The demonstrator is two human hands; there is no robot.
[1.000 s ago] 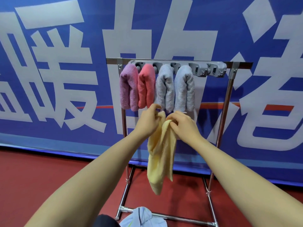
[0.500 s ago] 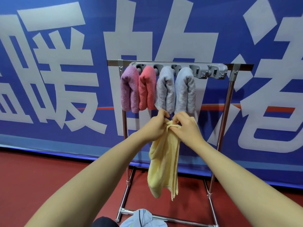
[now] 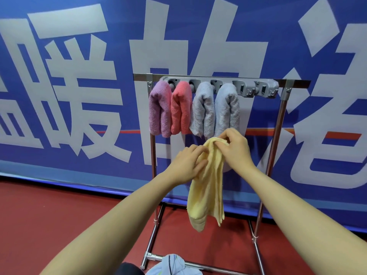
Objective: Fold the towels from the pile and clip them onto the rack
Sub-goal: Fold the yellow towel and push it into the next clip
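Observation:
A pale yellow towel (image 3: pixel 207 193) hangs bunched and folded lengthwise in front of the metal rack (image 3: pixel 283 108). My right hand (image 3: pixel 234 149) pinches its top fold just below the hung towels. My left hand (image 3: pixel 187 165) holds the towel's left side a little lower, fingers spread against the cloth. A grey clip bar (image 3: pixel 256 89) runs along the rack's top rail. Clipped side by side on it are a purple towel (image 3: pixel 159 112), a pink towel (image 3: pixel 181 110), a grey towel (image 3: pixel 203 112) and a light blue towel (image 3: pixel 227 110). The two clips at the bar's right end hold nothing.
A large blue banner (image 3: pixel 79 86) with white characters stands right behind the rack. The floor (image 3: pixel 59 215) is red. A light blue cloth of the pile (image 3: pixel 171 264) lies over the rack's bottom bar at the lower edge of view.
My right hand has lifted the towel's top slightly up and to the right. My left hand has slid down from the top onto the towel's side.

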